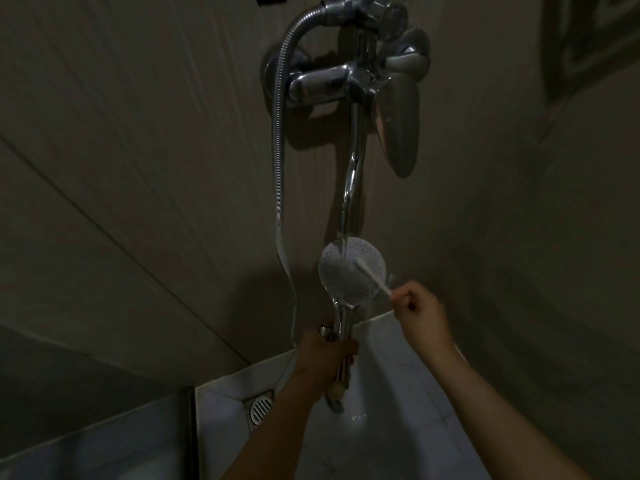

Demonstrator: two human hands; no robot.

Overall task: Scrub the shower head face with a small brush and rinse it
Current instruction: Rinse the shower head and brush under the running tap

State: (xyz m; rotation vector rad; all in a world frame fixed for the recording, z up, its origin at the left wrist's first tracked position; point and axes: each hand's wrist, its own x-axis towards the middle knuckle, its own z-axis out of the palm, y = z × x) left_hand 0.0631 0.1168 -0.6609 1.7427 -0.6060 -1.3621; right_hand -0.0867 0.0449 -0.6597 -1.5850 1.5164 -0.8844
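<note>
A round chrome shower head (343, 271) with a pale dotted face is held up under the tap spout (353, 181). A thin stream of water falls from the spout onto the top of its face. My left hand (327, 358) grips the shower head's handle from below. My right hand (417, 311) pinches the end of a small white brush (372, 277), whose head lies against the face's right half.
A chrome mixer tap (349, 81) with a long lever (398, 123) is fixed to the tiled wall above. The metal hose (278, 161) loops down its left side. A round floor drain (260, 408) sits in the pale floor at lower left.
</note>
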